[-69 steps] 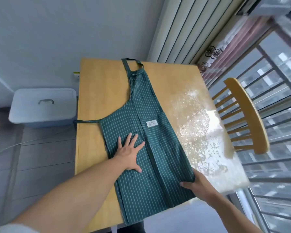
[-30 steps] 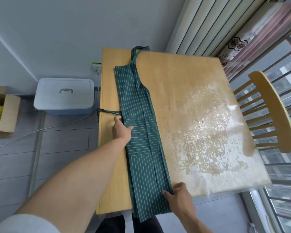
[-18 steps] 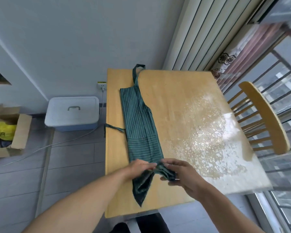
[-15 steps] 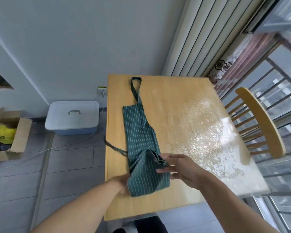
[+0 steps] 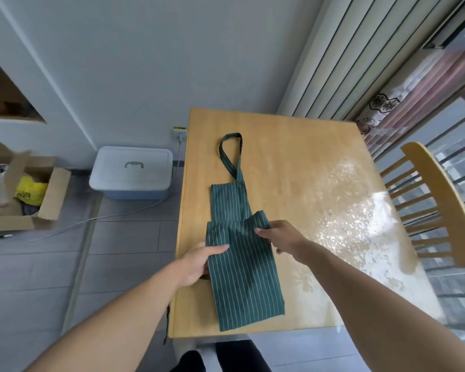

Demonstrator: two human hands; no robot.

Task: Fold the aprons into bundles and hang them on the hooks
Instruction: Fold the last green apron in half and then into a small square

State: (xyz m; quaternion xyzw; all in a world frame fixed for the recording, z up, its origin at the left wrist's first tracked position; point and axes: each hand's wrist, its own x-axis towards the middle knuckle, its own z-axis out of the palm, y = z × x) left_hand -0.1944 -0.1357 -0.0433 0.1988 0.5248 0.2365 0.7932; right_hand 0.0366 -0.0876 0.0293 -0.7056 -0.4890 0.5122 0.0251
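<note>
Green striped apron (image 5: 242, 264) is lying on the wooden table (image 5: 293, 146), near edge, already a narrow strip — lower end is being doubled up over the middle. Left hand (image 5: 196, 264) is pinching the left edge, right hand (image 5: 279, 237) is gripping the fold's top corner. Next: probably flatten, keep folding toward the neck loop (image 5: 230, 154) — thin limp cotton, creases easily

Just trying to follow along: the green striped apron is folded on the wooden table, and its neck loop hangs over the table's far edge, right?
Not quite. In the head view the apron is folded on the table, but its neck loop lies flat on the tabletop, short of the far edge.
</note>
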